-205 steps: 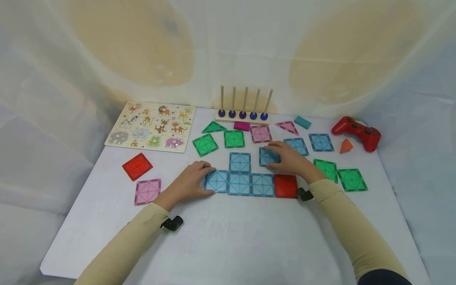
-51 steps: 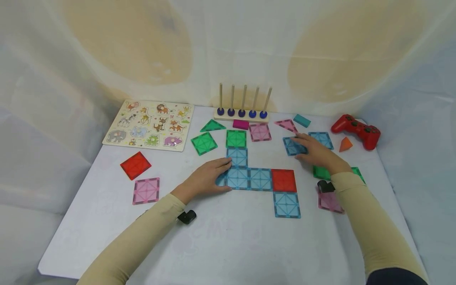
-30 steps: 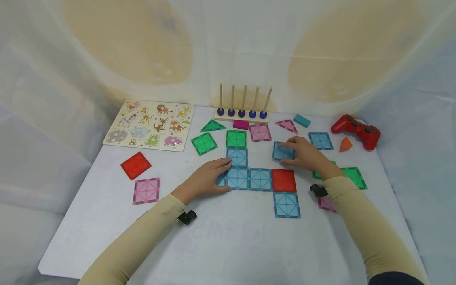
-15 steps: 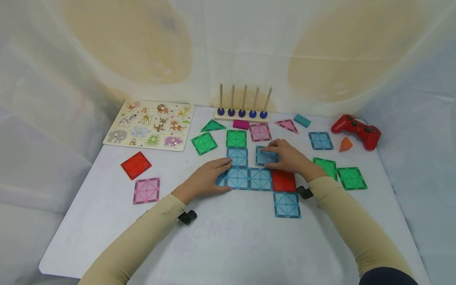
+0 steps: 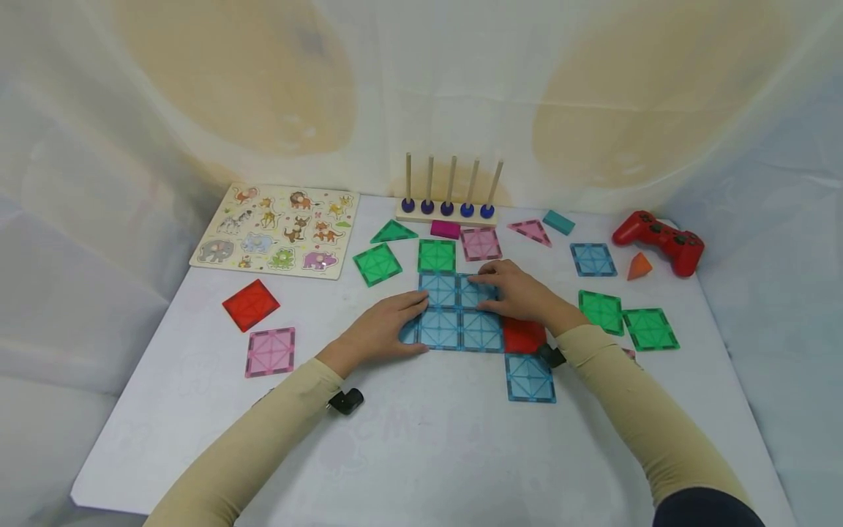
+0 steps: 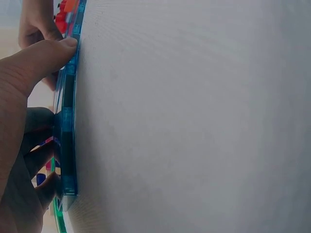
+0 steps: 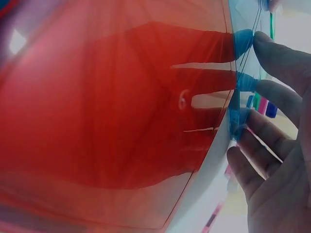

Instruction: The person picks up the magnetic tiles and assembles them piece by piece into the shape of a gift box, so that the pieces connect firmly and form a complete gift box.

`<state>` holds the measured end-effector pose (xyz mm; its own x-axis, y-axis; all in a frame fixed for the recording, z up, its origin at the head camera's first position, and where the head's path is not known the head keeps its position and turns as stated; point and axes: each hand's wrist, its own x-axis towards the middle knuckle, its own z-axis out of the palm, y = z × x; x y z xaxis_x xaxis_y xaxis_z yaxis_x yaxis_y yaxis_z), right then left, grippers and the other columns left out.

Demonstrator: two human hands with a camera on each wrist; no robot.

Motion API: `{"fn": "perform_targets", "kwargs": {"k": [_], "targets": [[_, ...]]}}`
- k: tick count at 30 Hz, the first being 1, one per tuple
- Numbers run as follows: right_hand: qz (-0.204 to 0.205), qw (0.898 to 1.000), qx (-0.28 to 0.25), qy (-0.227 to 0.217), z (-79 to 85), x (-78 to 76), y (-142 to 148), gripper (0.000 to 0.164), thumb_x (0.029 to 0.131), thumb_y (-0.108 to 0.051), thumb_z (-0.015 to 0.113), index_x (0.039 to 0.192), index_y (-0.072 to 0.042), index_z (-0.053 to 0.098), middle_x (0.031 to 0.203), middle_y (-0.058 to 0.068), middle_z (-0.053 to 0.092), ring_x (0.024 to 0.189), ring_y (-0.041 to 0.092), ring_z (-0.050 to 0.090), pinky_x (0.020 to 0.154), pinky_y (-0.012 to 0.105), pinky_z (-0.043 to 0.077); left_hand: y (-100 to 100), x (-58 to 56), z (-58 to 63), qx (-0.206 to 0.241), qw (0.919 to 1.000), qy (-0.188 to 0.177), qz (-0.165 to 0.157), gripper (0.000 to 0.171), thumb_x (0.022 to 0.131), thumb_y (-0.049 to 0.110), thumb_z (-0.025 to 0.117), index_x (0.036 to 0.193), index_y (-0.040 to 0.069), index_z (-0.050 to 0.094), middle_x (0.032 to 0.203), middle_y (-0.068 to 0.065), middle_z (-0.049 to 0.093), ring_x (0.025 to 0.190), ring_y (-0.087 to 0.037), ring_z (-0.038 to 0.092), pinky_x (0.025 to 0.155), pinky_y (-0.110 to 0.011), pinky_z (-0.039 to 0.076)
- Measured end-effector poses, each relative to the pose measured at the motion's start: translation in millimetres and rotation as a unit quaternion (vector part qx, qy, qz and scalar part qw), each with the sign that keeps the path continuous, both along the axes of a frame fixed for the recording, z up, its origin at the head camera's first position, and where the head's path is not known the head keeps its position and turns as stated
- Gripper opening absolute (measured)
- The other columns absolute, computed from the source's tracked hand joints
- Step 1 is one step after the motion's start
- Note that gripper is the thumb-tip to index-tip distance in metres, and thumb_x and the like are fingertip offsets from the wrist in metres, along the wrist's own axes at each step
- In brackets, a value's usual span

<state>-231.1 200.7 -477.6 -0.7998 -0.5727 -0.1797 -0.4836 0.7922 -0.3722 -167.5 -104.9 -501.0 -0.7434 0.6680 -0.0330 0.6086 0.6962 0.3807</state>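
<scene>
In the head view, flat see-through magnetic tiles form a joined group. My left hand (image 5: 374,326) spans the leftmost blue tile (image 5: 409,334), thumb on the near edge and fingers on the far one. My right hand (image 5: 523,296) holds another blue tile (image 5: 470,296) by its edges. That tile lies against the blue tile (image 5: 439,290) left of it and the blue tile (image 5: 482,333) below. A green tile (image 5: 437,256) tops the group. A red tile (image 5: 523,337), partly under my right hand, has a blue tile (image 5: 530,378) below it.
Loose tiles lie around: red (image 5: 251,305), pink (image 5: 271,352), green (image 5: 377,265), blue (image 5: 593,260), green (image 5: 650,329). An animal puzzle board (image 5: 276,230) stands back left, a peg stacker (image 5: 448,212) behind, a red game controller (image 5: 658,244) back right.
My right hand has brought the blue tile leftward from the back right and set it against the group. Since the oldest frame, green joined the top and a blue tile appeared below the red.
</scene>
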Motion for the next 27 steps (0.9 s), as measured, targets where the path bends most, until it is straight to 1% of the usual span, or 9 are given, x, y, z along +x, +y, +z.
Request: {"fn": "perform_targets", "kwargs": {"k": [7, 10, 13, 15, 18, 21, 27], "targets": [[0.007, 1.000, -0.005, 0.009, -0.4, -0.3, -1.0, 0.061, 0.091, -0.035, 0.078, 0.145, -0.015, 0.058, 0.143, 0.017, 0.051, 0.131, 0.034, 0.044, 0.105, 0.053, 0.049, -1.3, 1.2, -0.2, 0.000, 1.0000, -0.008, 0.003, 0.088, 0.089, 0.050, 0.075, 0.156, 0.006, 0.039, 0.165, -0.006, 0.031, 0.151, -0.025, 0.029, 0.122, -0.039, 0.028], [-0.001, 1.000, -0.004, 0.005, 0.2, -1.6, -1.3, 0.061, 0.090, -0.037, 0.078, 0.144, -0.014, 0.060, 0.142, 0.016, 0.052, 0.131, 0.034, 0.046, 0.104, 0.053, 0.049, -1.9, 1.6, -0.4, 0.002, 0.9999, -0.011, 0.003, 0.088, 0.089, 0.051, 0.076, 0.156, 0.007, 0.039, 0.165, -0.005, 0.031, 0.151, -0.025, 0.029, 0.122, -0.039, 0.028], [-0.020, 1.000, -0.003, -0.001, 1.1, -5.4, -3.0, 0.060, 0.092, -0.039, 0.076, 0.145, -0.016, 0.059, 0.146, 0.016, 0.050, 0.134, 0.034, 0.045, 0.106, 0.054, 0.048, -2.2, 1.3, -0.8, 0.003, 0.9999, -0.012, 0.003, 0.088, 0.089, 0.051, 0.075, 0.157, 0.007, 0.039, 0.165, -0.005, 0.031, 0.151, -0.025, 0.029, 0.122, -0.038, 0.028], [-0.035, 0.999, -0.012, -0.006, 2.8, -9.4, -6.3, 0.061, 0.093, -0.038, 0.075, 0.147, -0.016, 0.056, 0.149, 0.015, 0.048, 0.137, 0.034, 0.043, 0.108, 0.055, 0.046, -2.4, 1.3, -1.1, 0.004, 0.9999, -0.014, 0.004, 0.088, 0.089, 0.051, 0.075, 0.157, 0.008, 0.039, 0.165, -0.005, 0.031, 0.151, -0.024, 0.029, 0.122, -0.038, 0.028], [-0.044, 0.999, -0.023, -0.004, 5.3, -16.8, -14.0, 0.064, 0.095, -0.037, 0.073, 0.151, -0.016, 0.051, 0.152, 0.014, 0.045, 0.140, 0.034, 0.040, 0.111, 0.055, 0.042, -2.8, 1.3, -1.8, 0.003, 0.9999, -0.014, 0.006, 0.088, 0.089, 0.052, 0.075, 0.157, 0.009, 0.039, 0.165, -0.004, 0.030, 0.151, -0.024, 0.028, 0.121, -0.038, 0.029], [-0.041, 0.999, -0.031, 0.005, 7.6, -26.0, -24.1, 0.067, 0.095, -0.035, 0.074, 0.152, -0.012, 0.047, 0.150, 0.015, 0.047, 0.140, 0.034, 0.041, 0.114, 0.054, 0.039, -3.2, 1.3, -2.7, 0.003, 0.9999, -0.012, 0.007, 0.088, 0.089, 0.052, 0.075, 0.157, 0.009, 0.039, 0.165, -0.004, 0.031, 0.151, -0.024, 0.029, 0.121, -0.038, 0.030], [-0.034, 0.999, -0.032, 0.022, 6.0, -44.2, -41.1, 0.073, 0.094, -0.037, 0.074, 0.155, -0.011, 0.042, 0.156, 0.019, 0.041, 0.146, 0.037, 0.034, 0.118, 0.055, 0.033, -2.8, 0.7, -3.3, 0.017, 0.9997, -0.015, 0.001, 0.087, 0.089, 0.049, 0.075, 0.156, 0.007, 0.040, 0.165, -0.006, 0.032, 0.151, -0.025, 0.029, 0.121, -0.039, 0.030]]}}
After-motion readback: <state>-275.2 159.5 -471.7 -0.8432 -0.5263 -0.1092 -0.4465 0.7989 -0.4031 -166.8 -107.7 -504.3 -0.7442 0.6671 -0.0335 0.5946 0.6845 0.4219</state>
